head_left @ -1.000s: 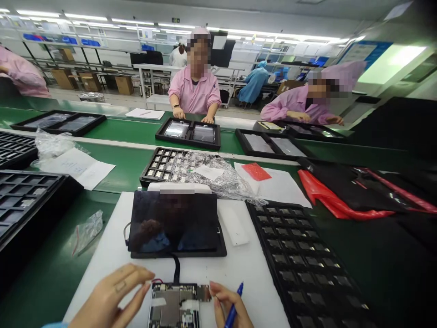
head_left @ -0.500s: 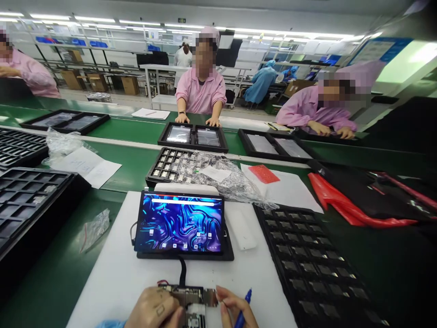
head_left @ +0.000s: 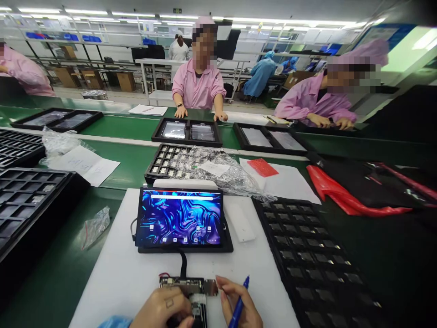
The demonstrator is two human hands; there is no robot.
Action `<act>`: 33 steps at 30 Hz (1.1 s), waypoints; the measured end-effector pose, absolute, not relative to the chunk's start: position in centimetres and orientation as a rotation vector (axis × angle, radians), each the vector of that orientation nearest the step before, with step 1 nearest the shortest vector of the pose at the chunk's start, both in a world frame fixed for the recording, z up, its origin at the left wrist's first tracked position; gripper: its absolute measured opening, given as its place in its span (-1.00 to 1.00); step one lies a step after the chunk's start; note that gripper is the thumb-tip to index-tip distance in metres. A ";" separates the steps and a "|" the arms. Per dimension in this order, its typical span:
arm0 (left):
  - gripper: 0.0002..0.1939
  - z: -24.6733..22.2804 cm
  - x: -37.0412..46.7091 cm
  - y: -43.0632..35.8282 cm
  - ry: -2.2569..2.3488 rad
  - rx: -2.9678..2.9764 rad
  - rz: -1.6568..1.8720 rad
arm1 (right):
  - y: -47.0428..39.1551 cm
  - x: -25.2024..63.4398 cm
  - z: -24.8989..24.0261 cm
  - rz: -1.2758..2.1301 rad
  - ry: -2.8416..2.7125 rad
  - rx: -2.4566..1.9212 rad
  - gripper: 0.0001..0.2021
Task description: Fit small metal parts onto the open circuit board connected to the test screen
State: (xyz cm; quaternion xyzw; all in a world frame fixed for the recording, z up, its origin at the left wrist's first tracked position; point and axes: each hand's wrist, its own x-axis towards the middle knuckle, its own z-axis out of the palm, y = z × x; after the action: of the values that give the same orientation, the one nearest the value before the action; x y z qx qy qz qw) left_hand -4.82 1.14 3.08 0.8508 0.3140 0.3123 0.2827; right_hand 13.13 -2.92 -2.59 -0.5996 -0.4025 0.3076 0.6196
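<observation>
the left hand [head_left: 164, 310] lies curled over the near end of a bare circuit board [head_left: 189, 291] at the bottom edge of the head view, fingers pressed down on it and covering its lower left part, so the board sits on the white mat [head_left: 116, 273] directly in front of the person. the right hand [head_left: 239, 305] rests just beside the board's right end, its fingertips touching the metal tab there, while a blue pen [head_left: 239, 305] is pinched between its fingers and points up and away. a black cable [head_left: 183, 264] runs from the board's far edge up to a tablet [head_left: 180, 218] lying in a black holder on the same mat, its screen lit with a blue swirl pattern. to the right of the mat lies a black tray of small parts [head_left: 307, 255]; beyond the tablet sits another tray partly under crumpled clear plastic [head_left: 221, 171]. across the green conveyor [head_left: 126, 127] a person in a pink smock [head_left: 200, 86] rests both hands by a black tray holding two screens [head_left: 186, 132]
</observation>
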 end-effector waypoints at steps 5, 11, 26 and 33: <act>-0.89 2.5 -3.2 0.0 1.061 2.330 0.657 | -2.3 15.8 -1.3 0.638 -1.537 -1.330 -0.77; -0.86 0.7 -0.9 0.1 1.485 2.570 0.426 | -1.6 17.0 -1.1 0.398 -1.862 -1.288 -0.75; -0.80 0.4 0.4 0.3 1.446 2.573 0.293 | -1.3 16.7 -1.0 0.285 -1.938 -1.279 -0.88; -0.82 0.7 0.0 0.2 1.449 2.375 0.421 | -1.1 16.5 -0.9 0.208 -1.899 -1.256 -0.78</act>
State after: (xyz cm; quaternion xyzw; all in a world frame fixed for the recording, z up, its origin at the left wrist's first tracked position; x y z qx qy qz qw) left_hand 0.00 0.19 0.69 0.8329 0.5079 0.1475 0.1631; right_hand 16.50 -1.14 -0.92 -0.4998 -0.7559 0.0827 0.4147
